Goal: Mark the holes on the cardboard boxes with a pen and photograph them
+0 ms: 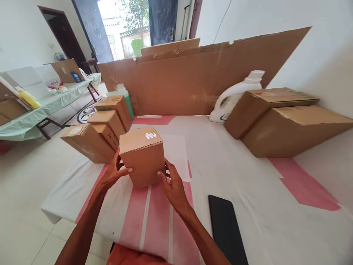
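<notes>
A small brown cardboard box with a white printed label on its top stands in front of me, over the pink-striped cloth. My left hand grips its left side, thumb on the near face and fingers around behind. On the opposite side my right hand holds it the same way, thumb pressed to the near face. Whether the box rests on the cloth or is slightly raised, I cannot tell. Just left of it stands a row of cardboard boxes. A flat black slab like a phone lies right of my right forearm.
A tall cardboard panel closes off the table's back. Two larger boxes and a white jug stand at the right. A green-liquid bottle is behind the left row. Another table with goods stands far left.
</notes>
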Demonstrator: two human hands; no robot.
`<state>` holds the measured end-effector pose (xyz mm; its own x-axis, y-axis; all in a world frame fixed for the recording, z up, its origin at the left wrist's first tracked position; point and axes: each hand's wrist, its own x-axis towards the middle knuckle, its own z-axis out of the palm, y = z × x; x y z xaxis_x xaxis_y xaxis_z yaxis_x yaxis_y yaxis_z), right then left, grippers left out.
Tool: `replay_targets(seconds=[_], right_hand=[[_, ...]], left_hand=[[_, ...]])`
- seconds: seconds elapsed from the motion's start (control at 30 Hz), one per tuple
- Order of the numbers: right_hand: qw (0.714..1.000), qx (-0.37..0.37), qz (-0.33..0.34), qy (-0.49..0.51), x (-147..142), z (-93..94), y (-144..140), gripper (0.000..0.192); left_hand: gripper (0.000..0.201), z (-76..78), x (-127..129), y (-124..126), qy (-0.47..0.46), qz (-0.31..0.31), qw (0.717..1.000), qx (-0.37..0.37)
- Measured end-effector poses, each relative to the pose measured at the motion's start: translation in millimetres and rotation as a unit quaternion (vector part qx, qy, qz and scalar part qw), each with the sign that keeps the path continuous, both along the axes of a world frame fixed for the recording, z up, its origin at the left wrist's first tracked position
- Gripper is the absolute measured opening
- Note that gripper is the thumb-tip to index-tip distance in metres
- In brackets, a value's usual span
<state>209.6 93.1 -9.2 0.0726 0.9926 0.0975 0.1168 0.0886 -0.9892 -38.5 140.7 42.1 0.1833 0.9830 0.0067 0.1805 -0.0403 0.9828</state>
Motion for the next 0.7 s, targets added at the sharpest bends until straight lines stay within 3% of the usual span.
replay_targets(seconds=[0.13,0.27,0.4,0.5,0.7], right_hand=[[0.999,-0.041,-0.002,0.005,-27.8,-21.0,-33.3,0.066],[0.998,-0.056,0.005,0.028,-31.5,-27.5,-44.1,0.063],[0.999,-0.022,0.021,0.031,-23.8,-20.0,-42.9,0.052],[0.999,-0.038,0.0,0.005,-15.1,-11.7,-45.8,0.049],[0.999,-0.044,-0.018,-0.019,-14.4,2.7,-68.0,0.044]], left_hand=[[0.11,-27.0,-27.8,-33.1,-0.042,0.017,0.999,-0.014],[0.098,-48.6,-24.6,-40.6,-0.054,0.024,0.998,-0.001],[0.075,-55.0,-12.1,-44.2,-0.05,0.049,0.997,0.013],[0.066,-56.4,-4.3,-54.5,-0.039,0.078,0.996,0.024],[0.069,-68.7,-1.2,-80.6,0.013,0.155,0.986,0.058]])
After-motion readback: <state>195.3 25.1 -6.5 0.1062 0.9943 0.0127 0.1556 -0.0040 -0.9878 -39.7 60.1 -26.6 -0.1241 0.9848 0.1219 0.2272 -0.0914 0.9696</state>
